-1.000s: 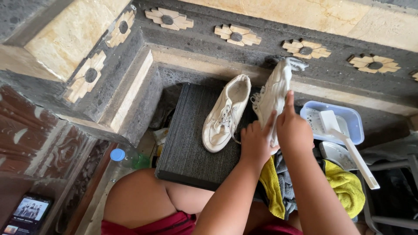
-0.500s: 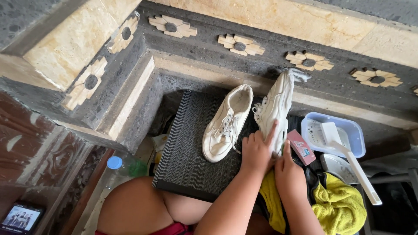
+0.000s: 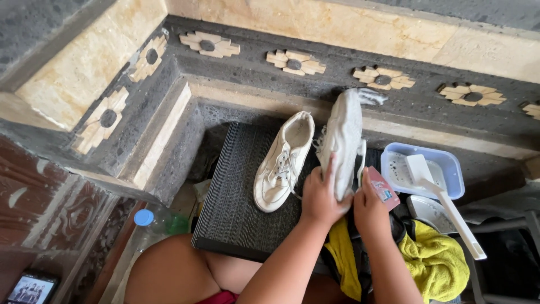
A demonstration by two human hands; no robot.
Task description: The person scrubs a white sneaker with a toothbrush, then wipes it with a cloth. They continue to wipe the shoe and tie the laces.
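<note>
A white shoe (image 3: 283, 163) lies on the dark ribbed block (image 3: 236, 208). At its three o'clock, the left hand (image 3: 322, 197) clasps an upright second shoe (image 3: 344, 141) by its sole edge. The right hand (image 3: 370, 208) pinches a small pink packet (image 3: 383, 188); a blue tub (image 3: 444, 163) sits at three o'clock.

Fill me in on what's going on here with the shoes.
A seated person holds one white shoe upright on its heel end with the left hand, sole side turned toward the right hand. The right hand has a small red packet in its grip, beside that shoe. The other white shoe lies untouched on a dark ribbed mat. To the right sits a blue tub with a white brush resting across it, and a yellow cloth below.
</note>
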